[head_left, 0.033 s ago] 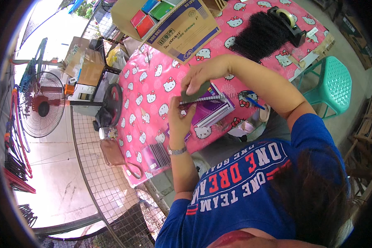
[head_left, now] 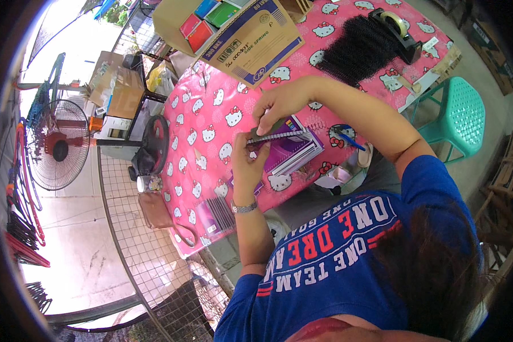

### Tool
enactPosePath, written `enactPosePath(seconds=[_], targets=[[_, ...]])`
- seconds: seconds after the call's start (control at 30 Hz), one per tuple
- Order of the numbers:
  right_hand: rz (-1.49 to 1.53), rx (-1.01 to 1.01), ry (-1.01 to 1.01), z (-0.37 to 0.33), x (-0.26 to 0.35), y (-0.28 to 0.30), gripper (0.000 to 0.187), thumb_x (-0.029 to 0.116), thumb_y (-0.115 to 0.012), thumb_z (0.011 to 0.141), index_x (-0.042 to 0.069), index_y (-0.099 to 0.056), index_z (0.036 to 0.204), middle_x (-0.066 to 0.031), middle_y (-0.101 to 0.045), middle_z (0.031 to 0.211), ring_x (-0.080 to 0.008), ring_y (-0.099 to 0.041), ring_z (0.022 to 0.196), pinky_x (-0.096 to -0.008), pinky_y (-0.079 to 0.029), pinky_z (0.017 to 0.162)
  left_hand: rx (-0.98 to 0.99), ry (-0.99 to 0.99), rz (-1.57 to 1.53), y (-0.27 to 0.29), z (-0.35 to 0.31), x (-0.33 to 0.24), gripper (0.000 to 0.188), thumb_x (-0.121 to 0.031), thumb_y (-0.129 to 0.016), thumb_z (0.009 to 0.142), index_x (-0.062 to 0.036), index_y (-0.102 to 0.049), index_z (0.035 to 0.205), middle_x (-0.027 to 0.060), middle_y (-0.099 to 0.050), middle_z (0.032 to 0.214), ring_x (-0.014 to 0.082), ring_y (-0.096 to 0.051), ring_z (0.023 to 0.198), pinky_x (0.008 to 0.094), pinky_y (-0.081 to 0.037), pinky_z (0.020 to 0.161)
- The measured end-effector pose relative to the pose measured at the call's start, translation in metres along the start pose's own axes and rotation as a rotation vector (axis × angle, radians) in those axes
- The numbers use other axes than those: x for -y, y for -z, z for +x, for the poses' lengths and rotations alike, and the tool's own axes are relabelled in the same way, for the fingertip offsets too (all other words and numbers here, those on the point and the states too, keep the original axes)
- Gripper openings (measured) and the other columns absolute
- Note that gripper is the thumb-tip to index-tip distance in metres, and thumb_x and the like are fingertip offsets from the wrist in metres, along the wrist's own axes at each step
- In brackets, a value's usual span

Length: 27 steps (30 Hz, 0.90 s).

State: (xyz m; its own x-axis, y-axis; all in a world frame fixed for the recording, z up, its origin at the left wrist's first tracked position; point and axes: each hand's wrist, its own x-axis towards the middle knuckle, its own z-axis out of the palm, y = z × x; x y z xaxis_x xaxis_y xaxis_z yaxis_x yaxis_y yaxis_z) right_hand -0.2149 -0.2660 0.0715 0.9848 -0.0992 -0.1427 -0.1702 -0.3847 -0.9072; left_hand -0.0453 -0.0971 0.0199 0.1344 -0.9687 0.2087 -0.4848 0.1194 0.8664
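My left hand (head_left: 249, 162) is closed around the left end of a thin notebook (head_left: 279, 135) with a dark cover and a black spiral coil along its edge. At the far side of that notebook, my right hand (head_left: 279, 105) has its thumb and fingers pressed on the cover near the coil. Beneath both lies a stack of purple-covered notebooks (head_left: 299, 159), its white page edges facing me. A blue-handled cutting tool, seemingly pliers (head_left: 347, 138), rests to the right of the stack. The fingertips are partly hidden.
An open cardboard box (head_left: 256, 43) with coloured packs stands at the back. Black spiral coils (head_left: 359, 50) are heaped beside a tape dispenser (head_left: 399, 34). More notebooks (head_left: 215, 215) lie at the table's near left, by a brown bag (head_left: 155, 211). A green stool (head_left: 459, 117) stands right.
My right hand has shifted slightly over the notebook's coiled edge. The loose coil end that reached right toward the blue-handled tool no longer shows there. My left hand stays in place.
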Motion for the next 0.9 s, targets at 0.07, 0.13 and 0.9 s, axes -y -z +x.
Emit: enactPosePath(seconds=[0.07,0.13,0.9], targets=[[-0.224,-0.038,-0.048,0.005,-0.005,-0.005,0.039,0.041,-0.067,0.084,0.004,-0.067,0.098,-0.0028,-0.066,0.088,-0.0111,-0.060,0.081,-0.0247,-0.046,0.071,0.002,-0.002,-0.006,0.001,0.000,0.002,0.024,0.000,-0.068,0.084,0.0017,-0.053,0.103,0.0071,-0.058,0.095,0.0109,-0.061,0.079,0.0242,-0.049,0.065],[0.641,-0.075,0.303,0.007,-0.015,-0.018,0.040,0.043,-0.067,0.083,0.004,-0.067,0.093,-0.0032,-0.067,0.086,-0.0126,-0.061,0.080,-0.0265,-0.046,0.071,-0.025,0.002,-0.055,0.004,-0.001,0.005,0.023,0.000,-0.068,0.085,0.0010,-0.053,0.103,0.0075,-0.060,0.094,0.0104,-0.061,0.077,0.0236,-0.048,0.065],[-0.470,-1.185,-0.148,-0.091,-0.119,-0.156,0.058,0.014,-0.068,0.079,0.006,-0.049,0.133,-0.0170,-0.055,0.115,-0.0348,-0.051,0.103,-0.0441,-0.041,0.092,-0.411,0.073,-0.088,-0.013,-0.023,0.006,0.029,-0.009,-0.060,0.094,0.0021,-0.051,0.119,0.0072,-0.056,0.092,0.0099,-0.058,0.062,0.0231,-0.053,0.051]])
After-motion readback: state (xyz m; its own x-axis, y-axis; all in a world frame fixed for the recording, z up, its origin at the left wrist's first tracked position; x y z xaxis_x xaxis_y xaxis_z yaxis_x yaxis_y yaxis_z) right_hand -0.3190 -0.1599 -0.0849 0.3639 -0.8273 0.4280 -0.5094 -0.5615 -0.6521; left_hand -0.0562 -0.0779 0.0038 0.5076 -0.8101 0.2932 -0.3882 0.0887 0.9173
